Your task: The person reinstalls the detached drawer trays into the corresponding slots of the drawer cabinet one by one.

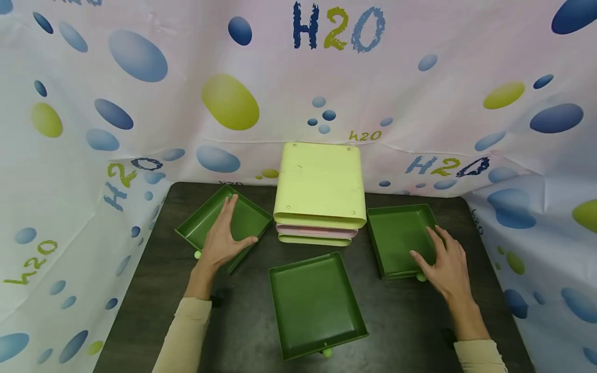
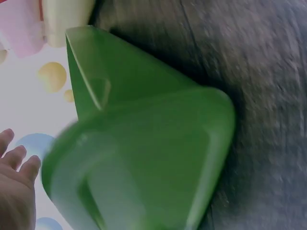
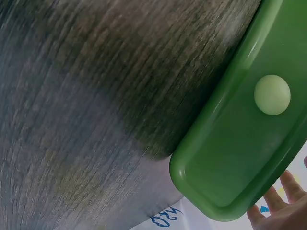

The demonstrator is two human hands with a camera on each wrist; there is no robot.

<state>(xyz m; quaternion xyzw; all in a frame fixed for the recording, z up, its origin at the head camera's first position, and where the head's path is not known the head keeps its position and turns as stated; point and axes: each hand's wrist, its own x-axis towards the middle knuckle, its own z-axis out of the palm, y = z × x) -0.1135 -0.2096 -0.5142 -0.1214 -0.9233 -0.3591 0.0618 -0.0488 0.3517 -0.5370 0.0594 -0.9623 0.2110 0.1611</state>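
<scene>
My left hand [image 1: 221, 241] is stretched over a green drawer [image 1: 247, 220] at the left, its fingers extended and the thumb spread toward the drawer's right wall. In the left wrist view this drawer [image 2: 144, 158] fills the middle and the fingers [image 2: 14, 155] show at the edge; contact is unclear. At the right, my right hand [image 1: 450, 267] hovers by the front right corner of another green drawer [image 1: 398, 238], thumb and fingers apart. A pale round knob [image 3: 272, 95] sits on that drawer's front. Between the hands lies a third green drawer [image 1: 317, 305], its knob toward me.
A yellow-green and pink box-like unit [image 1: 319, 181] stands at the back middle, between the two outer drawers. The dark wood-look table [image 1: 252, 311] meets a white curtain [image 1: 289, 83] with blue and green spots behind and at both sides.
</scene>
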